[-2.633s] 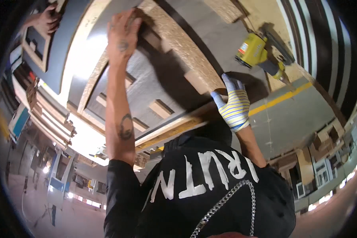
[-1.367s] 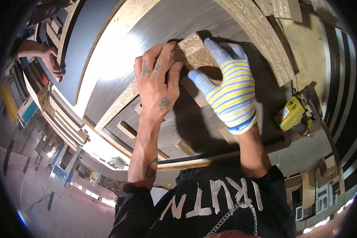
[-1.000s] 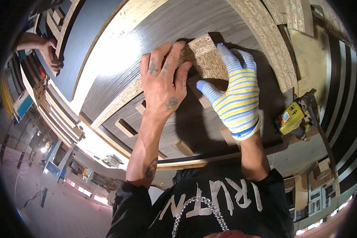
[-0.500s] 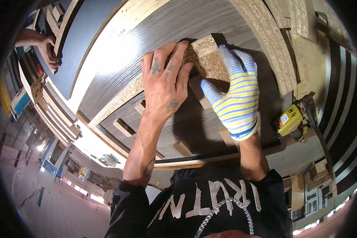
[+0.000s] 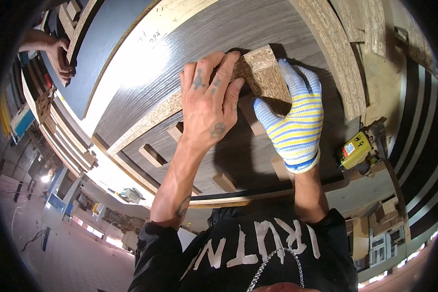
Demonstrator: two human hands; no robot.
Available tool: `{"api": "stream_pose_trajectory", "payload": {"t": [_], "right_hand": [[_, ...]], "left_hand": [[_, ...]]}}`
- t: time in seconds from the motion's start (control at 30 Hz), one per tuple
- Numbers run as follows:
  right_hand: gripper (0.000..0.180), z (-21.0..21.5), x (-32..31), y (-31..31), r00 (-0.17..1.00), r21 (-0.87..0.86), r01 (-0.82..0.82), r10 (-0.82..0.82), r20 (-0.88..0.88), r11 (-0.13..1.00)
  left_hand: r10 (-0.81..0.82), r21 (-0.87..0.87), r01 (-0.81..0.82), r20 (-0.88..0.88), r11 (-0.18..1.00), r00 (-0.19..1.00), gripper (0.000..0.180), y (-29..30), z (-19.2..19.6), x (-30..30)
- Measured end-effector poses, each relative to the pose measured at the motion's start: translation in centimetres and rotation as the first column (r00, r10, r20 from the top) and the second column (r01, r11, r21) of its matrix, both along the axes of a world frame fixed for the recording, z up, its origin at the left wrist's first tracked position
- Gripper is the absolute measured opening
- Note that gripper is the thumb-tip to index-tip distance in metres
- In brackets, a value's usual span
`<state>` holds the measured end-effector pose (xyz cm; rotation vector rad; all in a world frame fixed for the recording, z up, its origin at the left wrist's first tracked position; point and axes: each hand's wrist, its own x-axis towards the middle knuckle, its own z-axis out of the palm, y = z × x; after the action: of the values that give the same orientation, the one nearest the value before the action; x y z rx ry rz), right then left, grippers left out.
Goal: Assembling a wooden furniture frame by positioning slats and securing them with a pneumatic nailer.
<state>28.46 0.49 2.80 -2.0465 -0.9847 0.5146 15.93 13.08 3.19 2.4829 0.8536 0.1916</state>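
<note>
Presently, in the head view, the bare left hand (image 5: 210,104) lies flat, fingers spread, on a chipboard block (image 5: 260,73) set on the grey wood-grain panel (image 5: 214,34) that covers the worktop, evidently pinning it against sliding. The gloved right hand (image 5: 292,124) curls round the block's near side, bracing it square. Small wooden blocks (image 5: 152,155) stand along the panel's near edge. A yellow power tool (image 5: 355,151) rests near the right corner. Another person's hand (image 5: 58,56) grips the far-left board edge.
</note>
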Motion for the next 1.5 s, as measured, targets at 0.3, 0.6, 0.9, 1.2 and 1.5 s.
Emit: {"api": "stream_pose_trajectory", "payload": {"t": [0.3, 0.6, 0.9, 1.2, 1.5], "right_hand": [[0.067, 0.0, 0.23, 0.17, 1.0, -0.01, 0.002, -0.002, -0.003, 1.0], [0.069, -0.12, 0.02, -0.13, 1.0, -0.022, 0.006, -0.006, -0.008, 1.0], [0.069, 0.24, 0.39, 0.35, 1.0, -0.036, -0.006, 0.006, -0.004, 0.999], [0.069, 0.25, 0.42, 0.55, 1.0, -0.04, -0.001, 0.001, 0.0, 0.999], [0.067, 0.06, 0.34, 0.27, 0.997, -0.026, 0.033, -0.034, -0.065, 0.999]], "left_hand": [[-0.01, -0.015, 0.01, 0.0, 1.0, 1.0, 0.037, 0.2, 0.17, 0.05], [-0.011, -0.015, 0.011, -0.016, 1.0, 1.0, 0.037, 0.1, 0.24, 0.11], [-0.005, -0.029, 0.005, -0.004, 1.0, 1.0, 0.037, 0.17, 0.35, 0.28], [-0.003, -0.017, 0.003, -0.007, 1.0, 1.0, 0.038, 0.16, 0.21, 0.19], [0.0, -0.018, 0.0, 0.013, 1.0, 1.0, 0.037, 0.08, 0.09, 0.31]]}}
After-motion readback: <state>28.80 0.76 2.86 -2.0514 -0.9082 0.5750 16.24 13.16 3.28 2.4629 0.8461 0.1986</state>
